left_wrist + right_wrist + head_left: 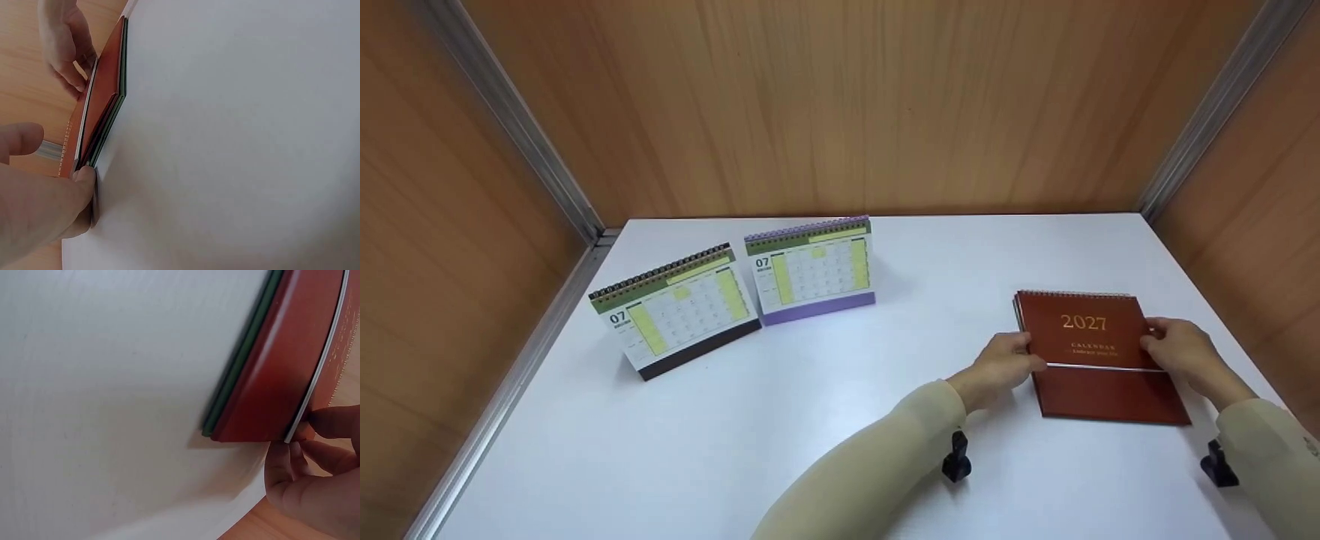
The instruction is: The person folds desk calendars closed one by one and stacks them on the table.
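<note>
- On a white counter (825, 450), a red calendar (1099, 390) lies at the right of the frame, a little below mid-height. Its cover reads "2027 CALENDAR" in gold, and its wire binding runs along the upper edge.
- The left hand (997, 367) pinches the calendar's left edge, fingers curled close to the cover.
- The right hand (1181, 349) pinches the opposite edge, its thumb over the cover and fingertips at the side. Gripping both sides probably keeps the calendar level and steady.
- A pale page edge crosses the red front below the lettering; under it a plain red panel reaches toward the bottom of the frame. The right wrist view shows green layers (242, 354) beneath the red; whether they belong to the same calendar I cannot tell.
- At the left of the frame a calendar with a black base strip (675, 311) stands tilted back. Just beside it, nearer the centre, stands a calendar with a purple base strip (814, 274).
- Both show "07" and lean with pages facing the viewer, a tilt that likely makes them easy to read.
</note>
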`<state>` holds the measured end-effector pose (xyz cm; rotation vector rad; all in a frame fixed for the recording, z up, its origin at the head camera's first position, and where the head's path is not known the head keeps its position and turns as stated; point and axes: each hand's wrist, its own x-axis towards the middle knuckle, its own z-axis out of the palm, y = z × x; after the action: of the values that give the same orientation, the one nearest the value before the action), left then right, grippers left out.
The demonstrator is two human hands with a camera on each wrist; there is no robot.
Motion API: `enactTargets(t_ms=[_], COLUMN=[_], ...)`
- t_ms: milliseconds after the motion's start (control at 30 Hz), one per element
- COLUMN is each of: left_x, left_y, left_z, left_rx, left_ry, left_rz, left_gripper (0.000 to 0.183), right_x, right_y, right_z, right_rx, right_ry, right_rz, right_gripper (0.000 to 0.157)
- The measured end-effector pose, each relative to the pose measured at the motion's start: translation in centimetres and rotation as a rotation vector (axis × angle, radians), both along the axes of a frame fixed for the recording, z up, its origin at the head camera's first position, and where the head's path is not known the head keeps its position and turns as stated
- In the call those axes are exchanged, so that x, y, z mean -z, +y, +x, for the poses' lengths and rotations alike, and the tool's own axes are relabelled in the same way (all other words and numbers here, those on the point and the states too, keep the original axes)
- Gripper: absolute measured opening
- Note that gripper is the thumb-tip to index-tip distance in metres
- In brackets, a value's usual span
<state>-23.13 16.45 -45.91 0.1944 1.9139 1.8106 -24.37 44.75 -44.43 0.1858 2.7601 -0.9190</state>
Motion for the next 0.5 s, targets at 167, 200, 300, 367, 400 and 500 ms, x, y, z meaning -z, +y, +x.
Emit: enactTargets(t_ms=[167, 200, 300, 367, 400, 500], left_x=[-0.23, -0.22, -0.14, -0.06, -0.02, -0.03], left_y=[-0.05, -0.09, -0.35, -0.58, -0.69, -0.89], left_z=[-0.15, -0.24, -0.53, -0.71, -0.77, -0.91], left_rx=[0.022, 0.026, 0.034, 0.039, 0.039, 0.040], left_ry=[-0.031, -0.044, -0.087, -0.114, -0.120, -0.119], left_rz=[-0.023, -0.019, -0.016, -0.011, -0.017, -0.037], left_gripper=[0.037, 0.040, 0.052, 0.059, 0.061, 0.062], right_x=[0.08, 0.12, 0.22, 0.23, 0.24, 0.21], right_y=[0.46, 0.55, 0.77, 0.80, 0.79, 0.71], right_z=[-0.03, -0.03, -0.03, -0.03, -0.05, -0.09], right_rx=[-0.015, -0.015, -0.005, 0.005, 0.011, 0.025], right_ry=[-0.005, -0.007, -0.024, -0.039, -0.043, -0.048], right_rz=[0.020, 0.022, 0.008, -0.005, -0.012, -0.028], right_gripper=[0.058, 0.058, 0.059, 0.060, 0.060, 0.061])
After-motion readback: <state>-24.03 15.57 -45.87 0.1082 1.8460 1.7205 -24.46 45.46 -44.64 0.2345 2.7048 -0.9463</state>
